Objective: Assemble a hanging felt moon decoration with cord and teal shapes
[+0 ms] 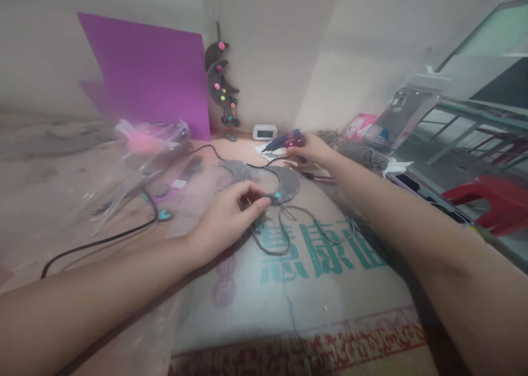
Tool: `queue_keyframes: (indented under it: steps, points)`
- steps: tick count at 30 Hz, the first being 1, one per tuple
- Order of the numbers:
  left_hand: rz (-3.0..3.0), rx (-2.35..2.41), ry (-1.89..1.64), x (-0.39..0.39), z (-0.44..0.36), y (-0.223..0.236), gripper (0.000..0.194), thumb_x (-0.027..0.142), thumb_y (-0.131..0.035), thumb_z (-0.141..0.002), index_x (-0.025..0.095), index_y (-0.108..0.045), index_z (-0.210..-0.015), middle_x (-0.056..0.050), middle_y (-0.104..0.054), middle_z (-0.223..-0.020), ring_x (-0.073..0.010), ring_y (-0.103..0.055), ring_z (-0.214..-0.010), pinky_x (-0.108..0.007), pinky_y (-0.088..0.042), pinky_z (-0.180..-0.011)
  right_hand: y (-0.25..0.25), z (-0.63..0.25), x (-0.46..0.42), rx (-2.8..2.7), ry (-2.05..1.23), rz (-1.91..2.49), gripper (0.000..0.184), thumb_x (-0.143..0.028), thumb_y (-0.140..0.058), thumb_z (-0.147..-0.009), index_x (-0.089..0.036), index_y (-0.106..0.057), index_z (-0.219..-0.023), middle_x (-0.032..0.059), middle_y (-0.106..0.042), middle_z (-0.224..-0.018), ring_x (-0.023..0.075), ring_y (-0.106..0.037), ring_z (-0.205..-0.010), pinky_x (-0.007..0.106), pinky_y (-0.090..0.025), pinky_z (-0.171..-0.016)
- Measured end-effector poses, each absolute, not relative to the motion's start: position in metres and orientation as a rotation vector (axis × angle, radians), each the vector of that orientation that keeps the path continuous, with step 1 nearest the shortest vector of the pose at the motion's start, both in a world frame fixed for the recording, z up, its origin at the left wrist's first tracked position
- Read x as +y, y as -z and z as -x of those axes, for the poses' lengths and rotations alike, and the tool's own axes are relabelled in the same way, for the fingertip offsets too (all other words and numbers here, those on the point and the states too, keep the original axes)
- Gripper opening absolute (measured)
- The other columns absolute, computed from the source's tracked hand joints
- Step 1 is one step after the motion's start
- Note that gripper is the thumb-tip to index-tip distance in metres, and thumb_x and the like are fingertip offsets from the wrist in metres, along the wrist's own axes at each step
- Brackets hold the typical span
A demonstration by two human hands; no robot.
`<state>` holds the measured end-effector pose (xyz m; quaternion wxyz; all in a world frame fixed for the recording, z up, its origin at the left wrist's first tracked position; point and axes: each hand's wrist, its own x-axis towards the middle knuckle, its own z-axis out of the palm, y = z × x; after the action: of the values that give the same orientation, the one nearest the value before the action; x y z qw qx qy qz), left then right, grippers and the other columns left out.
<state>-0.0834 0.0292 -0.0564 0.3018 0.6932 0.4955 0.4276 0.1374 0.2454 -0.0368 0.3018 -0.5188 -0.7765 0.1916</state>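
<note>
My left hand (239,208) is closed in a pinch on a small grey piece with a teal spot (278,196). Grey cord (272,252) trails from it in loops over the printed sheet. Just behind the fingertips lies a grey crescent (289,181), and a second grey crescent shape (237,171) is to its left. Farther back, my right hand (311,148) wraps round a dark blue glue gun (284,141) with a small red light. Its nozzle points left, above a white scrap of paper (264,151). A black cable runs across the table on the left.
A small digital clock (264,132) stands by the wall, near a hanging crescent ornament (220,82) and a purple board (152,73). Plastic bags (144,156) lie at left. Grey yarn (367,155) and a clear container (400,109) are at right. A red stool (490,203) stands beyond the edge.
</note>
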Motion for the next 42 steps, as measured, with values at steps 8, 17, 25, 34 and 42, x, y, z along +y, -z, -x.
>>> queue_keyframes:
  steps: [8,17,25,34,42]
  points:
    - [-1.84,1.304,-1.129,0.031,0.085,0.06,0.018,0.037,-0.06,-0.091,0.019,-0.062,-0.091,-0.002,-0.067,-0.086,-0.0164,-0.062,-0.081,-0.03,-0.047,-0.075,0.018,-0.14,0.231,-1.931,-0.575,1.41,0.02,-0.029,-0.07,-0.083,-0.016,-0.066,-0.097,0.0109,-0.073,-0.09,0.0201,-0.066,-0.077,0.034,-0.055,-0.073]
    - [-1.794,1.254,-1.136,0.031,0.084,0.061,0.02,0.038,-0.058,-0.093,0.018,-0.059,-0.093,-0.003,-0.067,-0.09,-0.0163,-0.062,-0.082,-0.029,-0.048,-0.073,0.0,-0.168,0.175,-1.853,-0.579,1.259,0.031,-0.05,-0.063,-0.088,-0.021,-0.068,-0.079,0.0046,-0.06,-0.061,0.0197,-0.058,-0.059,0.034,-0.046,-0.055]
    - [-1.813,1.274,-1.154,0.032,0.085,0.062,0.018,0.037,-0.06,-0.092,0.019,-0.061,-0.092,0.0,-0.066,-0.088,-0.0149,-0.061,-0.081,-0.029,-0.046,-0.075,0.012,-0.183,0.102,-1.988,-0.742,1.197,0.036,-0.055,-0.066,-0.084,-0.02,-0.072,-0.077,0.0077,-0.077,-0.086,0.0237,-0.072,-0.081,0.031,-0.056,-0.068]
    - [-1.855,1.342,-1.179,0.033,0.085,0.06,0.014,0.033,-0.062,-0.09,0.02,-0.064,-0.092,0.0,-0.068,-0.089,-0.0151,-0.062,-0.081,-0.027,-0.046,-0.075,0.043,-0.192,0.079,-2.162,-0.627,1.084,0.046,-0.059,-0.054,-0.089,-0.022,-0.072,-0.069,0.0038,-0.074,-0.074,0.022,-0.07,-0.074,0.033,-0.055,-0.075]
    - [-1.891,1.35,-1.149,0.031,0.086,0.059,0.012,0.031,-0.063,-0.089,0.02,-0.064,-0.091,0.0,-0.069,-0.088,-0.0149,-0.062,-0.082,-0.027,-0.047,-0.074,0.045,-0.19,0.072,-2.147,-0.636,1.162,0.029,-0.052,-0.062,-0.083,-0.027,-0.077,-0.08,0.0014,-0.077,-0.08,0.0263,-0.073,-0.083,0.039,-0.058,-0.08]
